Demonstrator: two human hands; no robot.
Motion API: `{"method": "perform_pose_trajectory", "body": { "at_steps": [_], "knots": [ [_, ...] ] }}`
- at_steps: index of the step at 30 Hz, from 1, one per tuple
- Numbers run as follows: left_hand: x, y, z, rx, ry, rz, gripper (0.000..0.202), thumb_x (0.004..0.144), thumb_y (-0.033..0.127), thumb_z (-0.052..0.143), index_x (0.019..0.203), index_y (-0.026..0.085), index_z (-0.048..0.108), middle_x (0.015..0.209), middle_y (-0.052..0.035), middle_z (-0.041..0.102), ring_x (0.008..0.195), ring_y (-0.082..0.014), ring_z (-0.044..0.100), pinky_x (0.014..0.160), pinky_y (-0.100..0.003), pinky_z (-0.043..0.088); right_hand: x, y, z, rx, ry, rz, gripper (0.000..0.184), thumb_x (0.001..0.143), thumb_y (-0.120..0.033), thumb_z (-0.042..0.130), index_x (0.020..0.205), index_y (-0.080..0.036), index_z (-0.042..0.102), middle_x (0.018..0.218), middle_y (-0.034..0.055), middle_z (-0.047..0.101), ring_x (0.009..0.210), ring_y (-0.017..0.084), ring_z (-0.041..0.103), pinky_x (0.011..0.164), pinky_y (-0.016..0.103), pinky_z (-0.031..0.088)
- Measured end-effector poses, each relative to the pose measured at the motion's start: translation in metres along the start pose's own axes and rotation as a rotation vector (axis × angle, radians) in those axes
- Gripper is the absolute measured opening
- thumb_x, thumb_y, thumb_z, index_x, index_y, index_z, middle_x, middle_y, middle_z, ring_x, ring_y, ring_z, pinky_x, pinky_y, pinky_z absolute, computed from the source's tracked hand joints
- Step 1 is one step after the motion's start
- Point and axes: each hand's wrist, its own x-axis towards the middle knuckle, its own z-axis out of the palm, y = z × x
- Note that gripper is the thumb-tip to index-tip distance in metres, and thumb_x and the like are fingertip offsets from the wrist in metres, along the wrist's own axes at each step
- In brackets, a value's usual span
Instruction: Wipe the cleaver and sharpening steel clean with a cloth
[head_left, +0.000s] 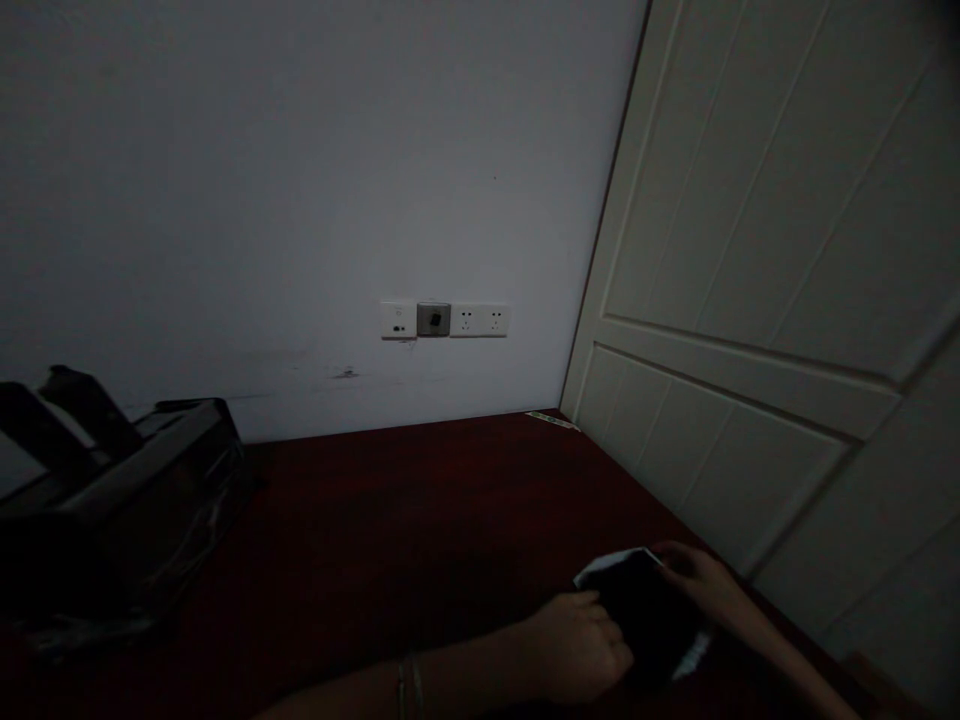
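The scene is dim. My left hand (581, 645) reaches in from the bottom, a thin bracelet on its wrist, fingers curled onto the near left edge of a dark flat object with a white border (645, 610), perhaps a folded cloth or a pouch. My right hand (701, 585) holds the same object at its far right corner, fingers bent over the edge. The object lies low on the dark red tabletop (390, 520), near its right side.
A black printer-like machine (112, 500) stands at the left of the table. A pale panelled door (772, 330) runs along the right. A row of wall sockets (444, 320) sits on the white wall behind. A small strip (553, 421) lies at the table's far corner.
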Motion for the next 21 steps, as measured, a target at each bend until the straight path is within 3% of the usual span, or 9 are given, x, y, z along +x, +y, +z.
{"method": "perform_pose_trajectory", "body": {
  "at_steps": [5, 9, 15, 21],
  "knots": [
    [-0.02, -0.009, -0.01, -0.012, -0.007, -0.032, 0.01, 0.081, 0.024, 0.051, 0.079, 0.016, 0.055, 0.081, -0.0026, 0.064, 0.077, -0.0146, 0.058, 0.087, -0.032, 0.037, 0.0, -0.027, 0.009, 0.035, -0.036, 0.009, 0.032, 0.057, -0.039, 0.059, 0.08, -0.02, 0.068, 0.066, 0.0047, 0.067, 0.063, 0.023, 0.061, 0.058, 0.03, 0.046],
    [-0.052, -0.021, -0.025, -0.027, -0.029, -0.08, 0.008, 0.08, 0.022, 0.051, 0.081, 0.015, 0.055, 0.085, -0.0028, 0.064, 0.081, -0.0149, 0.058, 0.091, -0.031, 0.035, 0.003, -0.054, 0.033, 0.193, -0.148, 0.058, 0.033, 0.056, -0.037, 0.06, 0.082, -0.017, 0.067, 0.063, 0.0028, 0.064, 0.061, 0.021, 0.06, 0.057, 0.029, 0.045],
    [-0.129, -0.033, -0.075, -0.028, -0.046, -0.258, 0.009, 0.08, 0.017, 0.05, 0.087, 0.017, 0.055, 0.091, -0.0031, 0.064, 0.084, -0.0138, 0.058, 0.09, -0.029, 0.036, 0.01, -0.104, 0.101, 0.496, -0.351, 0.152, 0.031, 0.059, -0.036, 0.061, 0.085, -0.021, 0.066, 0.072, 0.0036, 0.068, 0.067, 0.02, 0.063, 0.059, 0.028, 0.047],
    [-0.229, -0.024, -0.137, 0.003, -0.107, -0.462, 0.013, 0.079, 0.013, 0.05, 0.091, 0.017, 0.055, 0.093, -0.0036, 0.064, 0.09, -0.0144, 0.057, 0.09, -0.028, 0.037, 0.001, -0.19, 0.183, 0.628, -0.597, 0.144, 0.029, 0.061, -0.032, 0.062, 0.088, -0.022, 0.064, 0.076, 0.0035, 0.066, 0.07, 0.017, 0.063, 0.061, 0.026, 0.048]
  ]
}}
